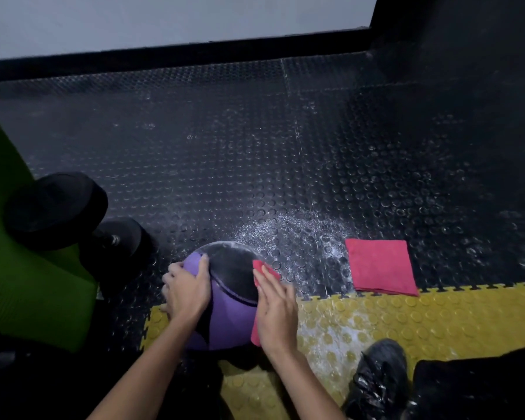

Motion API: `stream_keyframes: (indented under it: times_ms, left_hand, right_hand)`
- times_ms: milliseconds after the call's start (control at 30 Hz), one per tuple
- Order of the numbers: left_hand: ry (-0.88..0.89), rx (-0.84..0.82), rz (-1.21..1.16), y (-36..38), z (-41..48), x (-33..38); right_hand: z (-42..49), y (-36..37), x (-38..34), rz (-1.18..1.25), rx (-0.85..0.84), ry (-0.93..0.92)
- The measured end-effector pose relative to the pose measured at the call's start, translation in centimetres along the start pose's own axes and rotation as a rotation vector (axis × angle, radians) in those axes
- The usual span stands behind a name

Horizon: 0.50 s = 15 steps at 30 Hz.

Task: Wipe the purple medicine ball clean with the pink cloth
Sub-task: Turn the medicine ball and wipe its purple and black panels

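left hand (188, 294), fingers spread, steadies the ball (229, 316); right hand (277, 313), fingers flat, presses the cloth (256, 333) on its right side.

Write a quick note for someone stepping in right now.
The left hand rests flat on the left side of the purple-and-black rubber medicine ball, steadying it.
The right hand presses a pink fabric cloth against its right side.
A second folded pink cloth lies on the black studded floor mat, right of the ball.
Wiping underway; left to do: white dust coats the ball's top.
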<state>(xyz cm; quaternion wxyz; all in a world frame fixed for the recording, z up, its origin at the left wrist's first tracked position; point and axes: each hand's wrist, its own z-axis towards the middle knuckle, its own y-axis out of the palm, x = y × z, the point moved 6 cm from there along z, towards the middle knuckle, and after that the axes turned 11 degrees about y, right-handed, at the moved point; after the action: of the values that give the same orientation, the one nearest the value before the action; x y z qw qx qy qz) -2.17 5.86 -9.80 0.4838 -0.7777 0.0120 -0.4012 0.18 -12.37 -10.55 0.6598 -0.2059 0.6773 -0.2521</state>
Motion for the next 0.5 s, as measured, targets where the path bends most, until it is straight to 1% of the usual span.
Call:
stream_keyframes:
  times_ms: [33,67,133,167,200,233,333,400,433,467,500]
  left_hand:
    - [-0.011,0.009,0.027,-0.1,0.0,-0.1]
    - [0.003,0.028,0.032,-0.2,0.0,-0.3]
    - [0.04,0.063,0.018,-0.4,0.2,-1.0]
    - [0.05,0.07,0.027,-0.5,0.3,-1.5]
    - [0.059,0.075,0.035,-0.6,0.4,-1.9]
    - [0.061,0.083,0.036,-0.7,0.5,-2.2]
    - [0.048,0.106,0.01,-0.9,0.5,-2.5]
    - [0.057,0.117,-0.009,-1.1,0.3,-2.8]
    - [0.054,0.122,-0.021,-1.2,0.3,-3.0]
    - [0.045,0.127,-0.033,-1.3,0.4,-3.1]
    - [0.034,0.131,-0.036,-1.4,0.4,-3.2]
  right_hand:
    - [-0.1,0.3,0.5,0.036,-0.058,0.024]
    - [-0.1,0.5,1.3,0.072,-0.112,0.09]
    - [0.0,1.0,3.8,0.144,-0.189,0.341]
    - [0.0,1.3,4.3,0.155,-0.207,0.425]
    - [0.1,1.4,3.9,0.145,-0.203,0.432]
    - [0.1,1.4,2.5,0.118,-0.182,0.372]
    - [-0.5,1.5,-3.8,0.027,-0.071,-0.025]
    - [-0.7,2.5,-5.1,-0.071,-0.065,-0.196]
    - [-0.5,2.8,-4.8,-0.097,-0.081,-0.218]
    - [0.0,2.8,-3.9,-0.113,-0.092,-0.191]
    - [0.5,2.5,-2.6,-0.104,-0.107,-0.094]
